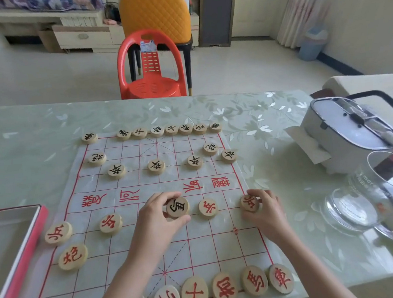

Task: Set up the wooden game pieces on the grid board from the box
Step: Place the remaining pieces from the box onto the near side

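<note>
A white grid board (136,228) with red lines lies on the table. Round wooden pieces with black characters line its far rows; red-character pieces stand along the near rows. My left hand (155,223) holds a black-character piece (178,207) over the board's middle, near the river line. My right hand (267,211) grips a red-character piece (249,202) at the board's right edge. Another red piece (208,207) sits between the two hands. The box (15,260), pink-rimmed and open, lies at the left with nothing visible in it.
A white lidded pot (349,132) and a glass bowl (390,201) stand on the table at the right. Across the table are a red plastic chair (152,80) and an orange padded chair (154,12).
</note>
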